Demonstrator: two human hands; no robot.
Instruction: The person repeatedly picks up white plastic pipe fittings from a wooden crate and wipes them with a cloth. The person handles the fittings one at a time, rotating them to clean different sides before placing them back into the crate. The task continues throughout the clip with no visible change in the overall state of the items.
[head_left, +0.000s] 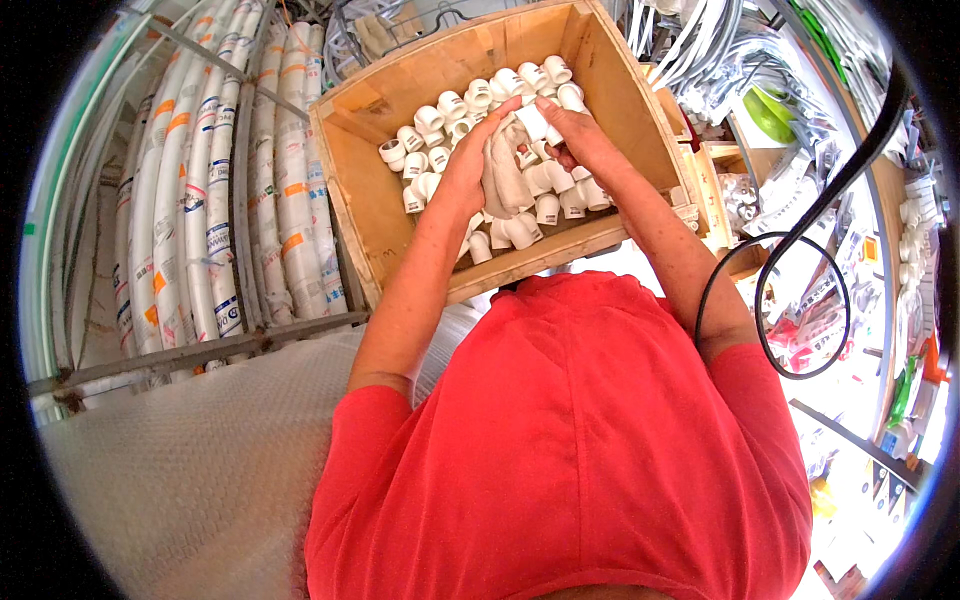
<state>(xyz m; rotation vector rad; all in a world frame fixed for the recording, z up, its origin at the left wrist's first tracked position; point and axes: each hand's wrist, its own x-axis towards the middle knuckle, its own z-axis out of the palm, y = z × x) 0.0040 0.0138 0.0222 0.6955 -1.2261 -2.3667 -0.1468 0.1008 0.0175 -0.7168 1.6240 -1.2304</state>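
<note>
A wooden box (346, 142) in front of me holds several white plastic elbow pipe fittings (452, 105), some standing in rows and others lying loose. My left hand (474, 156) grips a beige cloth (504, 176) that hangs down over the fittings. One white elbow fitting (532, 122) is pinched in my right hand (581, 136), thumb on top, close to the upper end of the cloth. Both hands are above the box's inside, nearly meeting at the fitting. Part of the right fingers is hidden behind the fitting.
Long wrapped pipes (196, 202) stand in a metal rack (244, 172) at left. Bubble wrap (187, 457) covers the lower left. A black cable (832, 172) loops at right, before shelves with bagged goods (810, 322). Smaller wooden boxes (709, 187) adjoin the box's right side.
</note>
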